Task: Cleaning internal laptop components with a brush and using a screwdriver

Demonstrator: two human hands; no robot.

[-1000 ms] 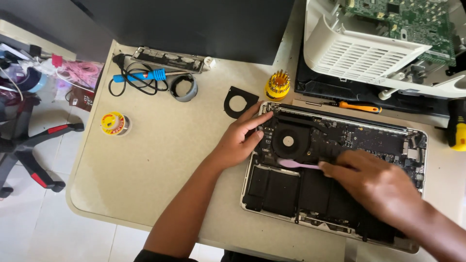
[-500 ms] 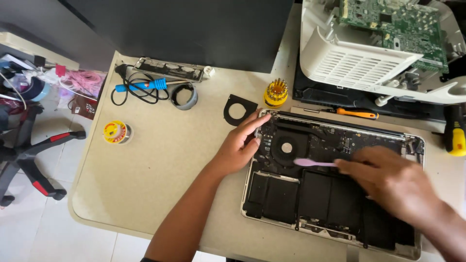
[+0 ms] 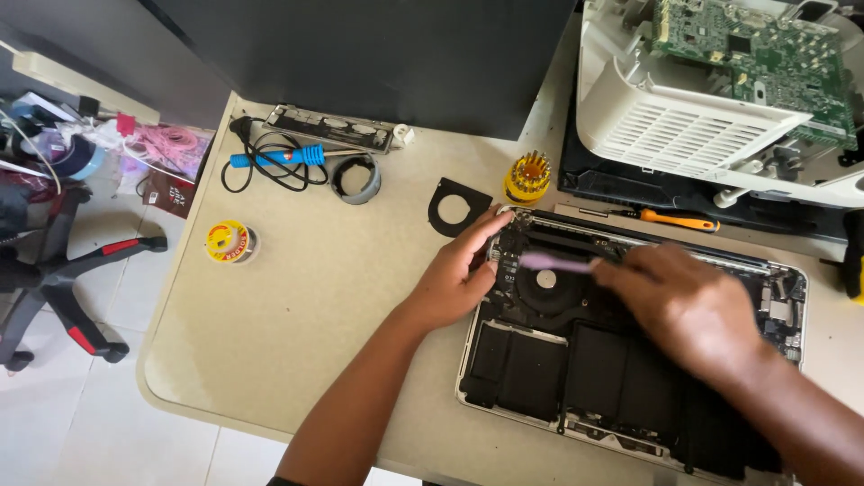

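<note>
An opened silver laptop (image 3: 783,279) lies bottom-up on the beige table (image 3: 297,315), showing its round fan (image 3: 546,281) and black battery cells (image 3: 576,369). My left hand (image 3: 454,274) rests on the laptop's left edge near the top corner, fingers spread, holding nothing. My right hand (image 3: 688,306) is closed on a thin pale purple tool (image 3: 553,263), blurred by motion. The tool's tip reaches left, just above the fan.
A yellow screwdriver-bit holder (image 3: 528,177) and a black square ring part (image 3: 457,206) sit just above the laptop. An orange-handled screwdriver (image 3: 679,220), a blue soldering iron (image 3: 279,157), a grey ring (image 3: 355,178) and a solder spool (image 3: 230,242) lie around. A dismantled white device (image 3: 693,117) fills the top right.
My right hand has swept the purple tool up from the area below the fan to its upper edge. My left hand stays on the laptop's edge. The camera has drifted.
</note>
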